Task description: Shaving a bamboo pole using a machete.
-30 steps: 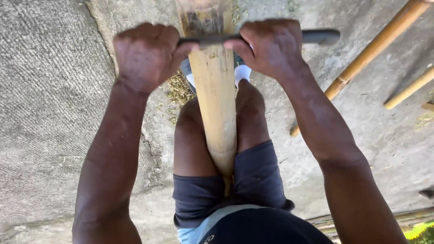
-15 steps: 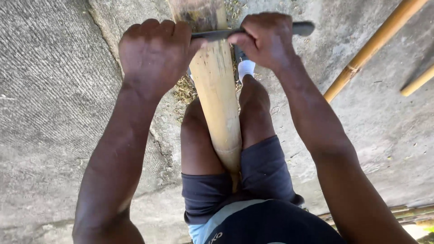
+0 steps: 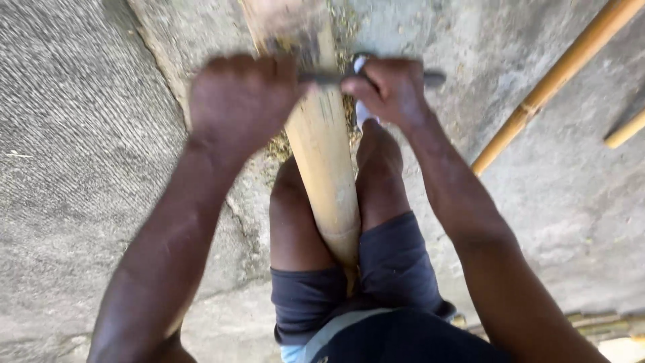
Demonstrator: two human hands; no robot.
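A thick yellow bamboo pole (image 3: pixel 326 168) runs up from between my knees, clamped by my thighs in dark shorts. A dark metal blade (image 3: pixel 376 77) lies across the pole near the top of the view. My left hand (image 3: pixel 242 101) grips its left end and my right hand (image 3: pixel 390 87) grips its right end, one on each side of the pole. The frame is blurred by motion. Above the blade the pole's surface looks scraped and paler.
Rough grey concrete ground (image 3: pixel 87 168) lies all around, with a crack on the left. Pale shavings (image 3: pixel 279 144) are scattered beside the pole. A thinner bamboo pole (image 3: pixel 551 81) lies slanted at the right, another (image 3: pixel 625 131) at the right edge.
Both hands with the blade have slid down the pole toward me, and the view has shifted slightly rightward.
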